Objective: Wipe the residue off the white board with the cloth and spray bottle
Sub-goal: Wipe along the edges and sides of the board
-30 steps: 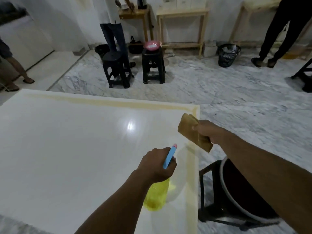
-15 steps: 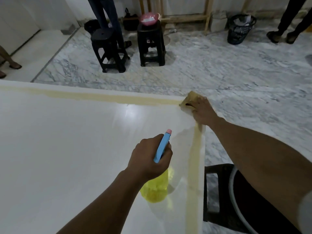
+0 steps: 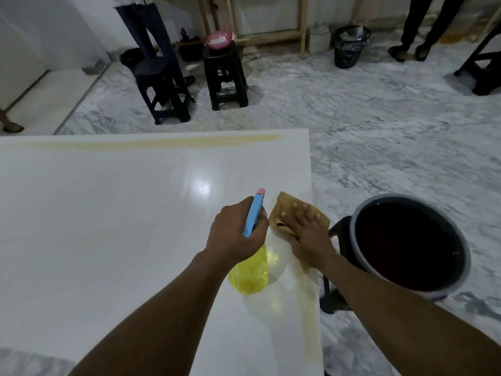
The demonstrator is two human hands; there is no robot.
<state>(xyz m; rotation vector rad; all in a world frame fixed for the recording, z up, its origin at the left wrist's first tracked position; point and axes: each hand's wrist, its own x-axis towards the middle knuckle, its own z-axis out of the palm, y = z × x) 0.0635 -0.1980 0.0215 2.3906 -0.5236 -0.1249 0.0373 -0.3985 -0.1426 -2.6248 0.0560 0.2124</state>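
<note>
The left hand (image 3: 235, 234) is gripping the yellow spray bottle (image 3: 250, 275) by its blue head, holding it over the white board (image 3: 108, 213) near the right edge. The right hand (image 3: 303, 232) is pressing flat, fingers straight, on the tan cloth (image 3: 282, 210), which is lying on the board's right edge just beside the bottle. Yellowish residue (image 3: 162, 142) is showing along the far edge.

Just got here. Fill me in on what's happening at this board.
A person is cleaning the white board. The left hand grips the yellow spray bottle, while the right hand presses the tan cloth flat near the board's right edge. A yellowish residue strip runs along the far edge. A dark bucket stands beside the board.
</note>
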